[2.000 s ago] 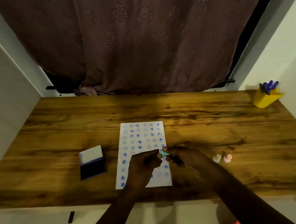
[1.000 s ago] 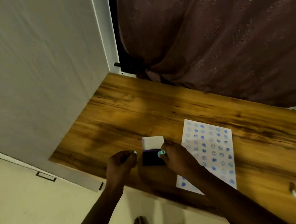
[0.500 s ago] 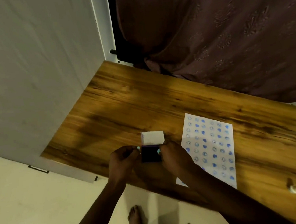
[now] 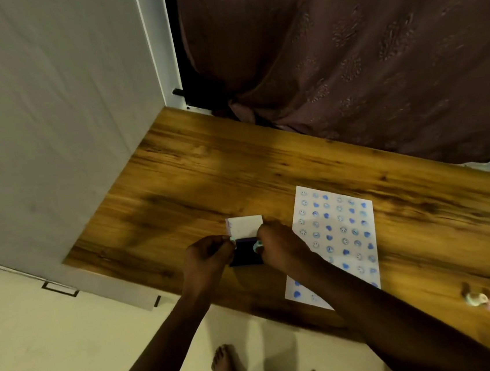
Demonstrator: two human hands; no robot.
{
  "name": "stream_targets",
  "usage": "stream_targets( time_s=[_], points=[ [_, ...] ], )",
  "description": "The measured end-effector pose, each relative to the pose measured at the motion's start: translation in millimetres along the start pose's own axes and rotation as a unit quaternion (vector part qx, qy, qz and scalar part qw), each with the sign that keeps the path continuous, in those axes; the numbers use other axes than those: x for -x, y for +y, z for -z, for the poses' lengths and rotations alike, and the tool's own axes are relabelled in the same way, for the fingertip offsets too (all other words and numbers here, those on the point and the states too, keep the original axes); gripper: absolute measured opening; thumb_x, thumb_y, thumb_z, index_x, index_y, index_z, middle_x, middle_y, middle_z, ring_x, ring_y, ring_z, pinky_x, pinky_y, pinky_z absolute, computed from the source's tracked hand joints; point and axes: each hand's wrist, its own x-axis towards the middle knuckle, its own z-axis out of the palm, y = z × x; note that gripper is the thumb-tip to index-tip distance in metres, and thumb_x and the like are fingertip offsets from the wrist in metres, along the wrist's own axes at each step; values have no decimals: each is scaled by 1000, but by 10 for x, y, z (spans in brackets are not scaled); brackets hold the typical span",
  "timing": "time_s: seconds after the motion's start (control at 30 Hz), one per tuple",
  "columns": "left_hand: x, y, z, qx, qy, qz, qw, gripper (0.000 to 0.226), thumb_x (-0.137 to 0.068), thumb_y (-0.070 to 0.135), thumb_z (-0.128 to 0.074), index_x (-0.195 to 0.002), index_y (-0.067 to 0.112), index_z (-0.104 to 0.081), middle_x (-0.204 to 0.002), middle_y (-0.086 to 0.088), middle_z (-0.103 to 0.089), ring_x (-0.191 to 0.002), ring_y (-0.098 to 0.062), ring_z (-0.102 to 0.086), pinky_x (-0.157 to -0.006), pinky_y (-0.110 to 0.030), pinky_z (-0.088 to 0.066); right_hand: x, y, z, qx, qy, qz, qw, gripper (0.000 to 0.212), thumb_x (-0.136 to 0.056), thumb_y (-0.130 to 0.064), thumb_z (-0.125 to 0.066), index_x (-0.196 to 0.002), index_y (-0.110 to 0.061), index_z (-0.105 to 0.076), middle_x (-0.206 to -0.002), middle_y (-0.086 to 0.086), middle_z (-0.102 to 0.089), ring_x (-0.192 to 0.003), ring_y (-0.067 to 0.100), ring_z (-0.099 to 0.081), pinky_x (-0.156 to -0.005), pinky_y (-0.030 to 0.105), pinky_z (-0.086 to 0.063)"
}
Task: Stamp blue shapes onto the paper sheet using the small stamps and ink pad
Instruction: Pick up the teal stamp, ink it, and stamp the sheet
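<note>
Presently, findings near to far:
Left hand [image 4: 207,257]: fingers pinched on a small pale stamp [image 4: 232,239] at the ink pad's left edge.
Right hand [image 4: 277,250]: fingers pinched on a teal stamp [image 4: 257,246], pressed to the pad.
Ink pad [image 4: 245,254]: open on the table [image 4: 206,171], lid up.
Paper sheet [image 4: 335,236]: just right of the pad; blue shapes cover most rows.
Remaining: judged a few blanks near the bottom.
Spare stamps [image 4: 486,302]: far right, unused.
</note>
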Motion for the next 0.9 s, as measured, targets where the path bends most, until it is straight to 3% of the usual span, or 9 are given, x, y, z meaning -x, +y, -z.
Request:
stream_targets(
  time_s=[0.07, 0.13, 0.23, 0.3, 0.37, 0.47, 0.6, 0.77, 0.9],
  points=[
    [31, -3, -35, -5, 1, 12, 1000, 7, -92, 21, -74, -96, 20, -80, -88, 8, -82, -83, -11, -79, -63, -21, -61, 2, 58, 61, -62, 8, -10, 998, 35, -89, -23, -77, -121, -11, -70, -123, 11, -71, -113, 28, -69, -92, 35, -59],
    [58, -15, -99, -5, -5, 26, 1000, 9, -90, 22, -76, -98, 19, -80, -89, 8, -83, -84, -11, -79, -63, -20, -60, 33, 160, 151, -152, 15, -34, 988, 23, -85, -28, -81, -101, -11, -78, -102, 7, -78, -90, 18, -74, -71, 23, -56],
    [132, -25, -246, 14, -21, 29, 999, 14, -88, 20, -78, -103, 18, -79, -93, 1, -83, -86, -11, -79, -64, -19, -60, 172, 337, 312, -333, 30, -105, 937, 20, -78, -32, -88, -81, -13, -80, -75, 0, -77, -65, 8, -69, -57, 18, -47],
    [176, -24, -371, 14, -38, 26, 999, 22, -88, 19, -79, -109, 19, -77, -98, 0, -82, -90, -13, -79, -67, -21, -61, 314, 494, 399, -462, 18, -137, 876, 17, -78, -23, -87, -77, -8, -79, -64, 4, -71, -59, 12, -65, -58, 24, -49],
    [221, -38, -515, 16, -55, 33, 998, 20, -87, 15, -80, -101, 28, -76, -96, 2, -81, -91, -17, -79, -76, -31, -64, 503, 691, 470, -547, 10, -154, 822, 21, -81, -17, -84, -86, 3, -79, -74, 16, -70, -70, 22, -63, -69, 31, -53],
    [277, -49, -716, -6, -68, 50, 996, 22, -85, 12, -81, -80, 33, -75, -84, 2, -80, -89, -25, -77, -82, -45, -64, 825, 963, 486, -591, 23, -172, 788, 29, -80, -21, -85, -93, 4, -78, -85, 19, -73, -77, 25, -67, -78, 34, -56],
    [295, -88, -908, -55, -113, 66, 990, 4, -87, 21, -79, -86, 20, -75, -90, -3, -81, -87, -24, -79, -85, -55, -63, 1239, 1241, 319, -537, 99, -210, 811, 27, -78, -25, -87, -83, 0, -78, -69, 9, -72, -66, 20, -65, -67, 30, -58],
    [290, -64, -1122, -92, -156, 74, 981, 18, -85, 24, -81, -73, 38, -77, -80, 13, -81, -73, -11, -80, -76, -42, -68, 1629, 1398, 43, -207, 129, -229, 942, 36, -87, -44, -74, -64, -18, -66, -64, -5, -68, -61, 9, -63, -59, 26, -46],
    [263, -69, -1232, -69, -171, 95, 978, 9, -75, 29, -83, -81, 25, -78, -87, 2, -82, -80, -23, -80, -85, -53, -64, 1753, 1356, -199, -140, 121, -244, 952, 19, -93, -41, -69, -94, -22, -72, -94, -2, -72, -79, 13, -65, -53, 14, -35]
  ],
)
